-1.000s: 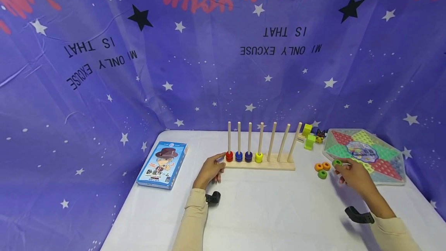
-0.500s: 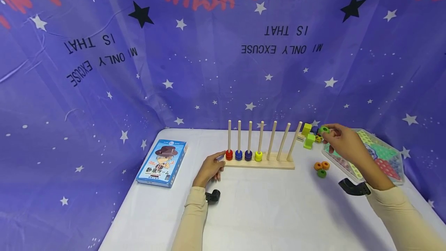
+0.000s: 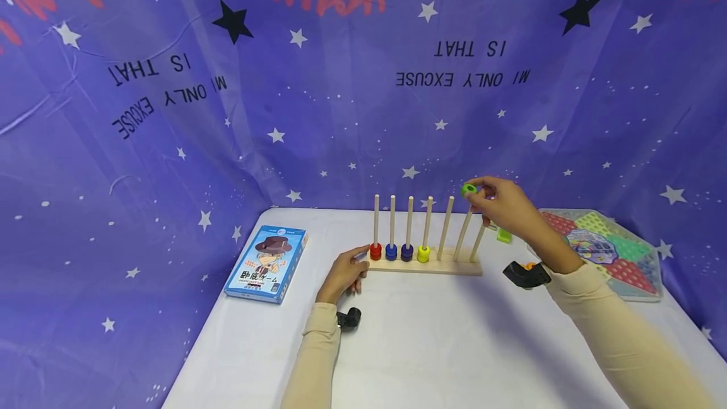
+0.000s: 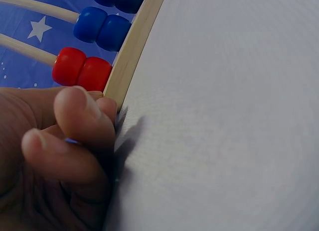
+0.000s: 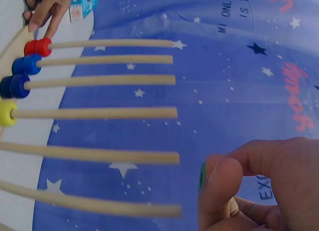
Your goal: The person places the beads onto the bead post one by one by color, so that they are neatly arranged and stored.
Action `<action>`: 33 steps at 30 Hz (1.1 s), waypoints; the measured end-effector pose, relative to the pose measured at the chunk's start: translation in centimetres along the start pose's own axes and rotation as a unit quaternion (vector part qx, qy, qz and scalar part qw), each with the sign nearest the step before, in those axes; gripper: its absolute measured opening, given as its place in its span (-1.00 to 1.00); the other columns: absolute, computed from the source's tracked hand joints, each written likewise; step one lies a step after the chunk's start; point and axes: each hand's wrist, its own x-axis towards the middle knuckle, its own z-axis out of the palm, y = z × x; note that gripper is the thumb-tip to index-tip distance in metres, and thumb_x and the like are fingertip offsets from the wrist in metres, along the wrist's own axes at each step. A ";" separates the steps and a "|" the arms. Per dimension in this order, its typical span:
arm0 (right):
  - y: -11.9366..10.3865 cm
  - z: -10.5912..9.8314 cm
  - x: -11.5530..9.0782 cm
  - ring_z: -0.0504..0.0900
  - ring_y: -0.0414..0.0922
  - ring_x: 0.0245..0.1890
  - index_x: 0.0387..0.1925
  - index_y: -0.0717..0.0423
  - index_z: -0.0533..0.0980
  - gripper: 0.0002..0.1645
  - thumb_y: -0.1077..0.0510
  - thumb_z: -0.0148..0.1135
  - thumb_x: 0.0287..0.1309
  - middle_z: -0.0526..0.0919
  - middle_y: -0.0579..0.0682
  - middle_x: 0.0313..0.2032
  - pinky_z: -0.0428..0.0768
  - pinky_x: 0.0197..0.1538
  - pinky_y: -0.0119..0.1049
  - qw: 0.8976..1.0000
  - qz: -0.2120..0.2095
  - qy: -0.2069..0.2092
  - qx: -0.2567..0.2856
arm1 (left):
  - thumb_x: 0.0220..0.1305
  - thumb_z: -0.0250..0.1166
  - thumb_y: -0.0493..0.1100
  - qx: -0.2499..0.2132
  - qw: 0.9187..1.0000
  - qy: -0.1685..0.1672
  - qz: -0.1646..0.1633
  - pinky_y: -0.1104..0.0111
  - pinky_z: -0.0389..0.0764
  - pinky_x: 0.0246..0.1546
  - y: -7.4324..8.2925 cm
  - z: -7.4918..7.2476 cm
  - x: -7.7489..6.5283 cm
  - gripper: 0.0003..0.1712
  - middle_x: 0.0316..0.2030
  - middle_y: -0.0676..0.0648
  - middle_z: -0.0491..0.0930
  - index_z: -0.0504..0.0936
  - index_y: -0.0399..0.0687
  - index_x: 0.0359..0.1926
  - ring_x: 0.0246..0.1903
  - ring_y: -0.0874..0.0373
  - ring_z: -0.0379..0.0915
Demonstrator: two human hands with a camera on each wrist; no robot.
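Observation:
A wooden peg rack (image 3: 420,267) with several upright rods stands on the table. Red beads (image 4: 82,68), blue beads (image 4: 102,29), dark blue beads (image 3: 407,252) and yellow beads (image 3: 423,254) sit at the bottom of its four left rods; the other rods are bare. At the rack's left end, my left hand (image 3: 343,273) holds the base between thumb and index finger, beside the red beads. My right hand (image 3: 505,207) pinches a green bead (image 3: 468,189) above the tips of the right-hand rods. In the right wrist view, fingers mostly hide this green bead (image 5: 202,176).
A blue card-game box (image 3: 267,264) lies on the left of the white table (image 3: 431,346). On the right lies a flat case with a coloured star board (image 3: 619,251). Orange beads (image 3: 529,266) are largely hidden by the right wrist camera. Green blocks (image 3: 503,235) stand behind the right hand.
My right hand has lifted the green bead from beside the star board case and carried it left to the rack's right-hand rods. The left hand stays at the rack's end.

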 end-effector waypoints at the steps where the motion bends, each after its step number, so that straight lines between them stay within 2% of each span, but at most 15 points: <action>1: -0.1 0.3 0.3 0.59 0.03 -0.59 0.19 0.13 0.39 -0.48 -0.06 0.11 0.33 0.60 0.10 -0.37 0.54 -0.55 -0.17 1.000 -0.003 -0.007 0.004 | 0.29 0.16 -0.26 0.001 1.000 0.001 0.000 0.45 0.35 -0.90 0.0 0.0 0.0 -0.42 -0.58 -0.17 0.54 0.39 0.05 0.34 -0.88 0.21 0.30; 7: -0.4 1.4 1.2 0.58 0.03 -0.61 0.19 0.15 0.40 -0.53 0.04 0.12 0.33 0.59 0.05 -0.42 0.56 -0.47 -0.15 0.999 -0.002 -0.034 0.010 | 0.29 0.17 -0.26 0.011 1.000 -0.001 -0.008 0.45 0.36 -0.90 -0.2 0.1 0.1 -0.42 -0.61 -0.10 0.52 0.39 0.07 0.34 -0.89 0.23 0.29; 13: -0.6 1.8 1.7 0.58 -0.02 -0.64 0.19 0.14 0.41 -0.54 0.04 0.11 0.33 0.61 0.03 -0.41 0.56 -0.35 -0.12 0.999 -0.002 -0.040 -0.001 | 0.29 0.17 -0.28 0.011 1.000 -0.001 0.005 0.45 0.36 -0.90 -0.3 0.1 0.1 -0.42 -0.63 -0.09 0.51 0.39 0.05 0.34 -0.90 0.24 0.29; 17: -0.8 2.0 1.8 0.57 0.05 -0.65 0.17 0.13 0.42 -0.55 0.04 0.12 0.32 0.60 0.01 -0.45 0.52 -0.47 -0.16 0.999 -0.006 -0.039 -0.006 | 0.30 0.16 -0.29 0.006 1.000 -0.001 0.014 0.46 0.35 -0.91 -0.1 0.1 0.1 -0.43 -0.62 -0.12 0.51 0.39 0.01 0.33 -0.90 0.25 0.28; 22: -0.5 2.0 1.4 0.53 0.12 -0.68 0.23 0.08 0.39 -0.47 -0.04 0.13 0.31 0.59 0.04 -0.50 0.42 -0.63 -0.20 0.999 -0.005 -0.037 -0.005 | 0.30 0.16 -0.29 0.005 1.000 -0.001 0.009 0.47 0.35 -0.90 -0.1 0.1 0.1 -0.43 -0.62 -0.11 0.50 0.39 0.03 0.33 -0.90 0.25 0.28; 26: 0.3 1.2 0.2 0.52 0.08 -0.68 0.25 0.02 0.38 -0.42 -0.14 0.12 0.30 0.59 0.10 -0.44 0.46 -0.62 -0.18 1.000 -0.001 -0.019 0.009 | 0.31 0.17 -0.27 0.007 1.000 -0.002 0.001 0.47 0.35 -0.90 -0.1 0.2 0.1 -0.43 -0.62 -0.10 0.51 0.39 0.06 0.33 -0.90 0.25 0.28; 30: 1.6 0.3 -1.5 0.51 0.09 -0.66 0.20 -0.01 0.43 -0.49 -0.12 0.10 0.31 0.60 0.07 -0.42 0.48 -0.63 -0.17 0.999 0.009 0.035 0.028 | 0.30 0.17 -0.28 0.004 1.000 -0.001 -0.001 0.45 0.36 -0.90 0.1 0.1 0.0 -0.43 -0.60 -0.13 0.52 0.39 0.04 0.34 -0.89 0.23 0.29; 33: 3.4 -0.3 -3.1 0.51 0.09 -0.64 0.17 0.00 0.44 -0.53 -0.09 0.09 0.33 0.59 0.10 -0.41 0.49 -0.63 -0.18 0.996 0.024 0.077 0.049 | 0.30 0.17 -0.28 0.000 1.000 0.002 0.001 0.46 0.35 -0.90 0.1 0.0 0.0 -0.43 -0.60 -0.13 0.52 0.40 0.05 0.33 -0.89 0.23 0.28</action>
